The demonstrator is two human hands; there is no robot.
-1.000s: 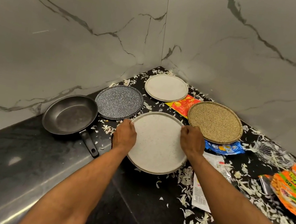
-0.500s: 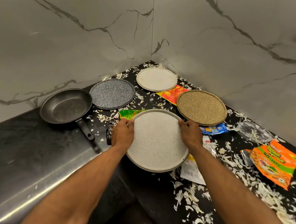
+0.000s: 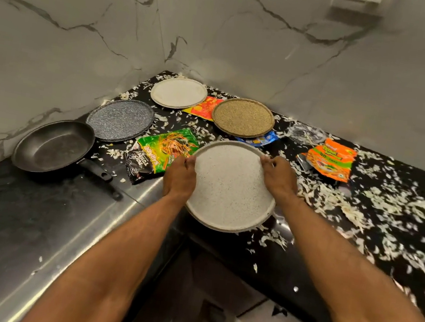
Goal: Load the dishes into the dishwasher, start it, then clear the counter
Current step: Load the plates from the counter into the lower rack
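A large speckled white plate is lifted off the black counter near its front edge, tilted toward me. My left hand grips its left rim and my right hand grips its right rim. Behind it lie a brown speckled plate, a plain white plate in the corner, a dark grey speckled plate and a black frying pan at the left.
Snack wrappers litter the counter: green, orange, red and blue. White shreds cover the black counter on the right. Marble walls close the corner. A steel strip runs along the left counter.
Both hands have lifted the large white plate and drawn it toward me, uncovering the green wrapper beneath. The view has swung, so the orange wrapper and wall socket now show.
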